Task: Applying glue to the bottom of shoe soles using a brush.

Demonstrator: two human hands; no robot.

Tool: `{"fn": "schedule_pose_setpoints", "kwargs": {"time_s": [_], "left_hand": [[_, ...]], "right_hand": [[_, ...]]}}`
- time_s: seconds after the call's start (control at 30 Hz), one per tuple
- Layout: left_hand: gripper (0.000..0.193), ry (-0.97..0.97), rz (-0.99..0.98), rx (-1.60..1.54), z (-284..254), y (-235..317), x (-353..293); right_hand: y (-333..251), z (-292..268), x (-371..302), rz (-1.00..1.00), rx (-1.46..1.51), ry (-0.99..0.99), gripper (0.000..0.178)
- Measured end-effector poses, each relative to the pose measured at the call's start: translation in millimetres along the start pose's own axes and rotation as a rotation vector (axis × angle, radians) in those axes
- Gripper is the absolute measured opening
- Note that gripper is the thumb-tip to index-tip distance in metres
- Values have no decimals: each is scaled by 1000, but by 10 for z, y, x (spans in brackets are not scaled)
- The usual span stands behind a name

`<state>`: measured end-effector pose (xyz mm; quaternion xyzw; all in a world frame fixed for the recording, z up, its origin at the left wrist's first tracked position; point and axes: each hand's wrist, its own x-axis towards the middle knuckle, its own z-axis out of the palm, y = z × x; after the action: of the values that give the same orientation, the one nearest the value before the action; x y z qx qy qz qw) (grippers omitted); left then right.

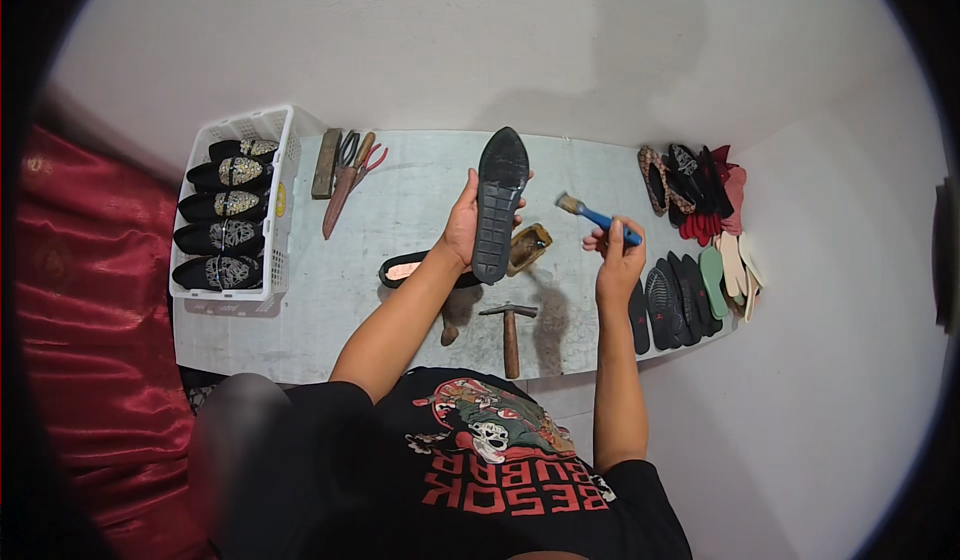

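Observation:
My left hand (464,222) is closed around a black shoe sole (496,210), raised above the table with its treaded underside showing and the pointed toe away from me. To the right, my right hand (618,250) grips the blue handle of a paintbrush (598,216), whose bristles point left toward the sole without touching it. Below the sole lies a small worn container (530,250) with brownish stains. A black flat shoe (402,271) with a pale pink insole rests partly hidden behind my left forearm. Nearer to me is a hammer (511,340) with a wooden handle.
A white plastic basket (284,175) at the left holds several decorated black shoes. Beside it lie pliers (372,160), a long stone-like block (326,165) and other tools. Several dark soles (664,305), pale insoles (733,265) and fabric uppers (683,175) line the right edge. A red curtain (95,340) hangs left.

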<state>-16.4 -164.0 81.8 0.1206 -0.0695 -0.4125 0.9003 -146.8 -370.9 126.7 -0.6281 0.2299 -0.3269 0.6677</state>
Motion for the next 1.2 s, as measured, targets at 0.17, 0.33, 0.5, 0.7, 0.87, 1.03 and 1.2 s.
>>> {"fn": "schedule_pose_setpoints", "kwargs": {"time_s": [0.17, 0.33, 0.5, 0.7, 0.87, 1.03, 1.2], "left_hand": [[69, 73, -22, -19, -110, -118, -48], [66, 179, -48, -1, 88, -172, -198], [66, 203, 10, 8, 2, -59, -295], [63, 183, 8, 33, 99, -56, -274], [57, 156, 13, 12, 252, -159, -295], [59, 126, -6, 82, 132, -93, -264], [59, 138, -63, 75, 270, -223, -164]], "right_hand": [[-720, 628, -209, -211, 16, -338, 21], [-732, 915, -362, -231, -201, -454, 16], [-664, 790, -755, -272, -341, -542, 17], [-773, 795, -671, -400, -419, -501, 16], [-669, 886, -532, -434, -313, -504, 15], [-668, 705, -827, -562, -411, -534, 16], [-667, 831, -480, -519, -365, -395, 14]]}}
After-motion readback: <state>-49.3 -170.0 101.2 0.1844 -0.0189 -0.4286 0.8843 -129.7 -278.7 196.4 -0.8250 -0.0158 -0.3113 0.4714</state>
